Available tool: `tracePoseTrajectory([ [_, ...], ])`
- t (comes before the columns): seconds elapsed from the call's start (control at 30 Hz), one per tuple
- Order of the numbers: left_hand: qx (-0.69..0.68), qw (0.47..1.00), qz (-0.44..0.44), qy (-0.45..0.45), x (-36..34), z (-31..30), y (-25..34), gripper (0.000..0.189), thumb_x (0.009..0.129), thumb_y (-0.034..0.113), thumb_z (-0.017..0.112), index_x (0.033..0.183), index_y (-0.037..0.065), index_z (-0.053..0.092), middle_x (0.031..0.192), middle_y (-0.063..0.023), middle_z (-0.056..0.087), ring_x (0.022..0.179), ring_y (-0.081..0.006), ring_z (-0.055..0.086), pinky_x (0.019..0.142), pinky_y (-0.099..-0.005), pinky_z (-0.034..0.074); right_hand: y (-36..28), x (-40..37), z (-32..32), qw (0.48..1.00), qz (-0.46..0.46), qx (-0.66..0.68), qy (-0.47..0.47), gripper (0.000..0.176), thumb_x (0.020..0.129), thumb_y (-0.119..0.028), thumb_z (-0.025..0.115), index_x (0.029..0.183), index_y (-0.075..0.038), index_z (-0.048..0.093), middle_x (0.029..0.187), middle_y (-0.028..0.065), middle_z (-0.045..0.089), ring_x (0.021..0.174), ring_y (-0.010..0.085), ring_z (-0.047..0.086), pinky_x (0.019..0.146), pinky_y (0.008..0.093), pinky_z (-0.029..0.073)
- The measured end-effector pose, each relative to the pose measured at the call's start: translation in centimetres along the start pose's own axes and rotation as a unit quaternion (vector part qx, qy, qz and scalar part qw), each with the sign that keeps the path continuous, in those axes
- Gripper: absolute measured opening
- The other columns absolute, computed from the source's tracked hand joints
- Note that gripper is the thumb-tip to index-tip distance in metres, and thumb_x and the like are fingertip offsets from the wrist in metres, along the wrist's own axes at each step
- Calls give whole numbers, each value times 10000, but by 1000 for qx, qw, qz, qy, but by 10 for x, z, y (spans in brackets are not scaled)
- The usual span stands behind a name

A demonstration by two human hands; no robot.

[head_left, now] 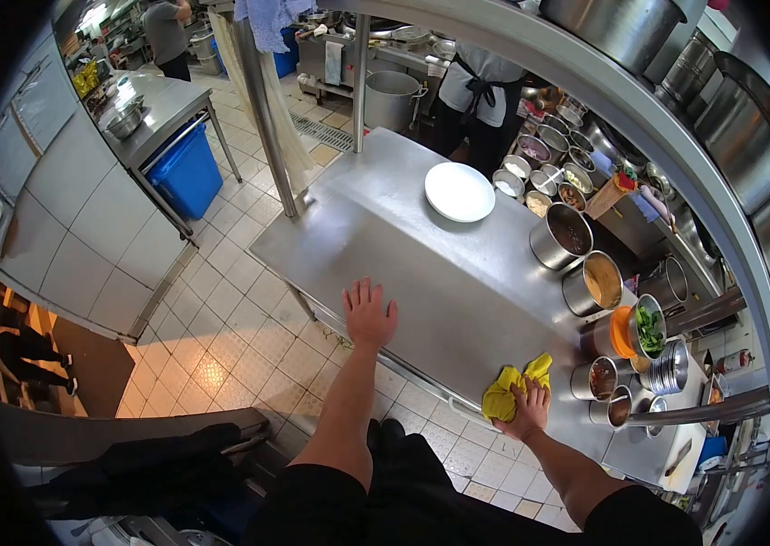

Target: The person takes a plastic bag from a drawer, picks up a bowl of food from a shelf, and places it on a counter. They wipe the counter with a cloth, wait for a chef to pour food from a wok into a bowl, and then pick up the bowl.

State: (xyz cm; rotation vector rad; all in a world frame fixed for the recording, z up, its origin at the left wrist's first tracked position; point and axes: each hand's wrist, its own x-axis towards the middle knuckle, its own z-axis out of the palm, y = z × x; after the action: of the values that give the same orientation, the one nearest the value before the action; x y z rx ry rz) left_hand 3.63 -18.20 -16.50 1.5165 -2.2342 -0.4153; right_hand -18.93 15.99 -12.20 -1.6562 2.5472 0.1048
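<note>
Right hand (528, 407) presses yellow cloth (501, 397) to the steel desk (421, 282) near its front edge, apparently for wiping; left hand (369, 317), empty, palm down, seemingly braces.

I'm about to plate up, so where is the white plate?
In the head view, the white plate lies on the steel counter's far side, left of the pots.

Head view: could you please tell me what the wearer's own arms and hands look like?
Both the left hand and the right hand are bare, with no gloves. The left sleeve and right sleeve are plain black and short, leaving the forearms uncovered. No watch or bracelet shows.
</note>
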Motion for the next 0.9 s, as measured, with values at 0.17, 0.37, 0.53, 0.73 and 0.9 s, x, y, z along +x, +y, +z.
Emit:
tracePoseTrajectory([
  [0.17, -3, 1000, 1, 8, 0, 3, -1, 472, 886, 373, 565, 1277, 109, 546, 1445, -141, 432, 1390, -342, 319, 1181, -526, 157, 1, 0, 2, 1000, 9, -1, -18, 906, 565, -592, 767, 1335, -215, 470, 1473, 139, 309, 1412, 357, 212, 1159, 570, 117],
  [0.37, 1, 1000, 4, 7, 0, 2, -1, 476, 886, 378, 565, 1271, 98, 562, 1448, -145, 430, 1392, -342, 316, 1181, -528, 156, 3, 0, 4, 1000, 1, 5, -2, 894, 564, -593, 762, 1323, -213, 482, 1466, 135, 325, 1408, 360, 219, 1159, 567, 114],
  [0.53, 2, 1000, 2, -2, 1, 0, -1, 485, 887, 383, 561, 1280, 98, 551, 1449, -145, 428, 1394, -342, 313, 1183, -525, 150, 2, 0, 2, 1000, 6, -4, -16, 909, 570, -596, 759, 1341, -212, 468, 1477, 131, 309, 1415, 355, 208, 1161, 561, 111],
  [0.73, 0, 1000, 6, 13, 0, 6, -3, 472, 885, 381, 564, 1261, 96, 553, 1444, -145, 434, 1390, -343, 317, 1183, -524, 151, 1, 0, -1, 999, 19, -7, -38, 925, 576, -600, 758, 1362, -217, 454, 1494, 127, 286, 1425, 346, 189, 1167, 550, 105],
  [0.9, -1, 1000, 9, 21, 1, 5, -3, 469, 879, 375, 575, 1254, 94, 555, 1436, -148, 444, 1384, -348, 327, 1179, -529, 166, 2, 0, 1, 999, 14, 3, -32, 929, 570, -607, 758, 1360, -215, 465, 1499, 121, 282, 1427, 344, 186, 1170, 548, 97],
])
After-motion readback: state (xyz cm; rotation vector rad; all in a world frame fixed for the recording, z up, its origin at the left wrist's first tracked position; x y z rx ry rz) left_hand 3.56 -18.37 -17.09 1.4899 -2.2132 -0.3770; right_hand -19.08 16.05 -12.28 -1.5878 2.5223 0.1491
